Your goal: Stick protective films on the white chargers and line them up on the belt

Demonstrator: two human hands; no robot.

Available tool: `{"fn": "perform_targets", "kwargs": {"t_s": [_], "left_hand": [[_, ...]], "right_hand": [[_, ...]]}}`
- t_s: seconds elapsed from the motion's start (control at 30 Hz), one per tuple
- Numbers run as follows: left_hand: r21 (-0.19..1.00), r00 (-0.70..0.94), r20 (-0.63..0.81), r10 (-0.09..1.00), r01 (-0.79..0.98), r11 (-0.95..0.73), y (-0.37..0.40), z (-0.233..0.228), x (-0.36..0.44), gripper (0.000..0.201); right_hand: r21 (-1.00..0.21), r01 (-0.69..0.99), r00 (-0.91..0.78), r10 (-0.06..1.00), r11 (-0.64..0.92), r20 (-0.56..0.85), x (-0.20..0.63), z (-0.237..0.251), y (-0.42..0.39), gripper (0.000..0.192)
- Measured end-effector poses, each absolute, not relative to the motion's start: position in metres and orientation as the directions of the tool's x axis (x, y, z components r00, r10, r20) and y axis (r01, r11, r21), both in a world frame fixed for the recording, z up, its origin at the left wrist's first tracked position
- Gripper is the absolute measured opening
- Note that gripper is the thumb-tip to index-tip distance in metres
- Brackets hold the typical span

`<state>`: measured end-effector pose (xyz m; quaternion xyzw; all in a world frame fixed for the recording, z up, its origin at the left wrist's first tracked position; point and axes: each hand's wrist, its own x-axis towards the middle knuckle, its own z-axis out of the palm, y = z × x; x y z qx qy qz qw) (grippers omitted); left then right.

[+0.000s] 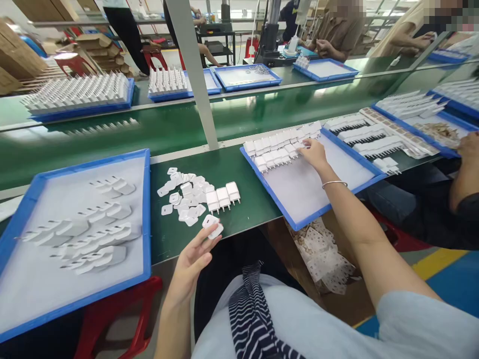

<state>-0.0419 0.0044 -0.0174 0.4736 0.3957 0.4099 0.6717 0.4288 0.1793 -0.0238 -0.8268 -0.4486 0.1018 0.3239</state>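
My left hand point(193, 262) is closed on small white cover plates point(212, 226), pinched at the fingertips just above the table's front edge; they overlap, so I cannot tell how many. Out over the right blue-rimmed tray point(295, 222), my right hand point(315, 154) has its fingers closed at the end of the front row of white plug chargers point(277, 157). Its fingertips partly hide the charger they grip. Between the trays lies a loose heap of white cover plates point(190, 194). Three white chargers point(223, 198) stand side by side next to the heap, pins toward me.
On the left, another blue-rimmed tray point(146, 219) holds several rows of chargers point(101, 239). An upright metal post point(196, 75) rises behind the table. A box of scrap sheets point(325, 259) sits below the right tray. A co-worker's hand point(469, 147) is at the far right.
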Motion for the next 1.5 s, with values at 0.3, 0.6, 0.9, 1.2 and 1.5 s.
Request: {"fn": "perform_targets", "kwargs": {"t_s": [0.3,0.6,0.9,1.2,1.5], "left_hand": [[0.930,0.396,-0.238,0.887,-0.172,0.326,-0.005,-0.021,-0.030,0.052],[0.927,0.354,-0.251,0.901,-0.178,0.329,-0.013,-0.017,-0.028,0.050],[0.935,0.407,-0.211,0.889,-0.182,0.305,-0.009,-0.032,-0.034,0.053],[0.942,0.429,-0.189,0.883,-0.176,0.287,-0.007,-0.033,-0.029,0.051],[0.955,0.459,-0.180,0.870,-0.129,0.266,0.004,-0.024,-0.006,0.056]], "right_hand": [[-0.587,0.698,0.539,0.840,-0.411,0.053,0.420,-0.014,0.193,0.046],[-0.553,0.721,0.497,0.868,-0.417,-0.006,0.424,-0.007,0.195,0.071],[-0.549,0.734,0.482,0.876,-0.398,0.008,0.423,-0.019,0.194,0.066],[-0.644,0.692,0.491,0.867,-0.326,0.089,0.415,-0.029,0.191,0.056],[-0.791,0.610,0.407,0.874,-0.044,0.265,0.366,0.011,0.116,0.077]]}}
